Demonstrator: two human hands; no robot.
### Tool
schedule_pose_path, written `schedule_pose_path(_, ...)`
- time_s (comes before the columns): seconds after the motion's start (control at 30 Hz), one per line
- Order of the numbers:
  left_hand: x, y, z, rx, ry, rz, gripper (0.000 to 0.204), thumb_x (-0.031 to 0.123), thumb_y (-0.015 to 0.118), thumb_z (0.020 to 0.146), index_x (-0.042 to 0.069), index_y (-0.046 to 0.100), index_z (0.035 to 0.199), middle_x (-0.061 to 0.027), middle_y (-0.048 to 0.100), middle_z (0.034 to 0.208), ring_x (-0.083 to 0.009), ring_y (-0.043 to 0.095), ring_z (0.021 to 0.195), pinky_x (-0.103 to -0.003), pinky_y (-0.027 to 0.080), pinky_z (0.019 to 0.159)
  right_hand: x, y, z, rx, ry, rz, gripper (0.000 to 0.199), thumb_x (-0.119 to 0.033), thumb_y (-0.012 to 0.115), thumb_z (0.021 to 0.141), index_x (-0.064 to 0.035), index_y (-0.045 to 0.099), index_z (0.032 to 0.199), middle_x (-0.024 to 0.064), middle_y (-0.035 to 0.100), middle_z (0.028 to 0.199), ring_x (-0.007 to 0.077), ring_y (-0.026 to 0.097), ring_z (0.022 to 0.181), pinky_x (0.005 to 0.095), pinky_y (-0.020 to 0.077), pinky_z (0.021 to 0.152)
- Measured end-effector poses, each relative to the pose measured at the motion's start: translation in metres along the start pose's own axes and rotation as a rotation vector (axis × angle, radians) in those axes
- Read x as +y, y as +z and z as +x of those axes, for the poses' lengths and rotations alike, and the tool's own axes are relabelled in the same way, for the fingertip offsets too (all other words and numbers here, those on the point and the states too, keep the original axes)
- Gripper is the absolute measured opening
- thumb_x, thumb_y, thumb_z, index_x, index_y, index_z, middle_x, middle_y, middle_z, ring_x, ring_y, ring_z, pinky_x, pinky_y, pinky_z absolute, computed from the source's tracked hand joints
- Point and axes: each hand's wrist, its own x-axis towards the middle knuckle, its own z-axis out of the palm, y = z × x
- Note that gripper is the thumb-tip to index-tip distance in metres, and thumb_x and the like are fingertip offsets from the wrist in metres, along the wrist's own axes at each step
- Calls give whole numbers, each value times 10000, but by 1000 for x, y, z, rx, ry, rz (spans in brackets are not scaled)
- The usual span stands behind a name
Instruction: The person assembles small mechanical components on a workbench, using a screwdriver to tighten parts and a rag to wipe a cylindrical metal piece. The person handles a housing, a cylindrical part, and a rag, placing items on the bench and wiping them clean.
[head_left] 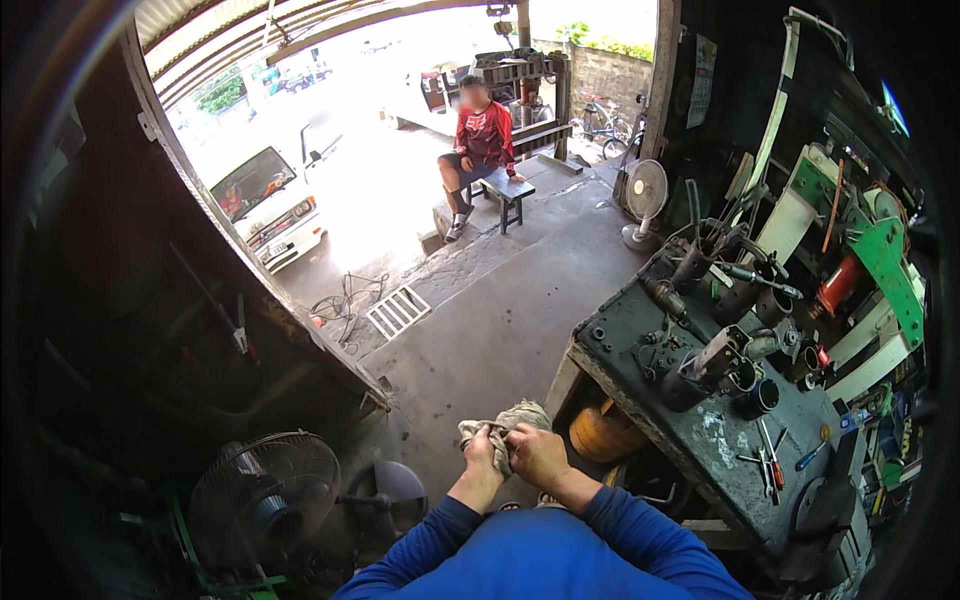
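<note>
A crumpled pale rag [522, 414] is bunched between my two hands, in front of my body and above the concrete floor. My left hand [482, 462] has its fingers closed on the rag's left part. Wrapped over the right part of the cloth is my right hand [540, 457], its fingers curled in. The hands are close together, both at the near side of the rag. Whether anything lies inside the folds is hidden.
At right stands a dark workbench [715, 430] with metal cups, wrenches and screwdrivers. A black fan [265, 490] is at lower left, a white fan [645, 195] by the doorway. A person [485, 135] sits on a bench [508, 186]; a metal grate [398, 312] lies on the floor.
</note>
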Motion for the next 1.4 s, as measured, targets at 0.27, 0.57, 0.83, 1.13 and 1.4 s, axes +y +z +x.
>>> schedule_pose_path(0.27, 15, 23, -38, -749, -429, 80, 467, 458, 492, 1130, 46, 702, 1191, -131, 779, 1103, -270, 770, 972, -413, 645, 904, 27, -21, -2, 42, 87, 486, 536, -349, 664, 1034, -30, 596, 1458, 231, 661, 1357, 398, 607, 1333, 437, 472, 1141)
schedule_pose_path(0.57, -37, 24, -24, -346, 675, 937, 553, 517, 491, 1145, 18, 682, 1287, -77, 739, 1062, -231, 702, 952, -366, 566, 887, 55, -1, -1, 102, 266, 883, 350, -198, 568, 1056, 70, 674, 1253, 235, 761, 1194, 317, 714, 1085, 407, 544, 972)
schedule_pose_path(0.83, -7, 28, -89, -724, 1208, 1743, 495, 443, 641, 1049, -31, 694, 1180, -229, 737, 964, -453, 728, 859, -492, 573, 760, 67, -11, 2, 328, 531, 1541, 257, -214, 568, 1105, -16, 729, 1081, 15, 726, 994, 100, 630, 887, 321, 542, 795)
schedule_pose_path(1.13, 1, 58, -77, -817, -280, 247, 733, 569, 497, 1088, 25, 451, 1577, -169, 571, 1532, -350, 605, 1359, -524, 525, 1131, 45, -52, -50, 114, 130, 362, 641, -393, 496, 1091, -45, 408, 1623, 310, 337, 1646, 506, 333, 1526, 566, 318, 1257)
schedule_pose_path(1.4, -77, 103, -33, -552, -164, 331, 499, 351, 386, 1144, 82, 518, 1543, -168, 578, 1537, -358, 553, 1414, -521, 444, 1206, 95, -83, -57, 108, -104, -212, 651, -343, 696, 879, -91, 599, 1471, 220, 417, 1629, 442, 344, 1533, 690, 357, 1160)
